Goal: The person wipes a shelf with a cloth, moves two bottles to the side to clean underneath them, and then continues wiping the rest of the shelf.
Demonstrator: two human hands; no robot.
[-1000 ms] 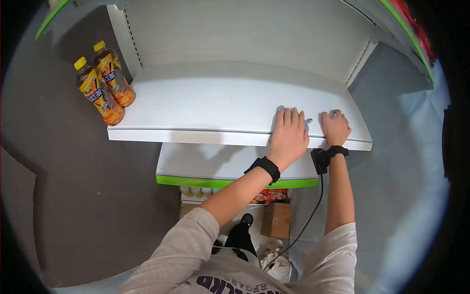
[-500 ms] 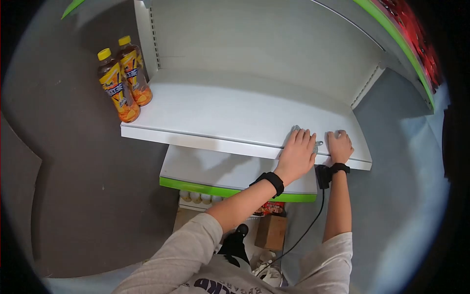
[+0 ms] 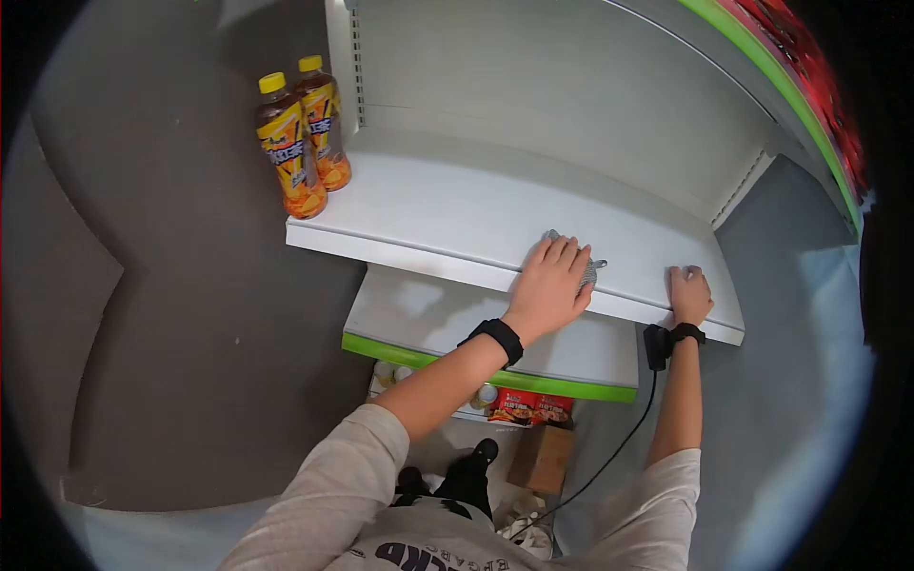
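My left hand [image 3: 546, 288] presses a grey, textured cloth [image 3: 589, 276] against the white top shelf [image 3: 457, 205] near its front edge. The fingers lie close together over the cloth, and part of it sticks out beside them with a small loop at its end. Farther right, my right hand [image 3: 692, 298] rests at the shelf's front edge with its fingers curled in, and nothing shows in it. Two bottles of orange-brown drink with yellow caps stand at the left end: a front bottle [image 3: 289, 152] and a rear bottle [image 3: 324, 128].
Below sits a lower shelf [image 3: 581, 352] with a green front strip. Under it are cans [image 3: 484, 395], red packages [image 3: 514, 406] and a cardboard box [image 3: 541, 459]. A black cable [image 3: 624, 443] hangs from the device at my right wrist. Red goods [image 3: 809, 76] line an upper shelf.
My left hand and the cloth have slid left along the shelf, away from my right hand. My right hand stays near the right end. The view has shifted slightly left.
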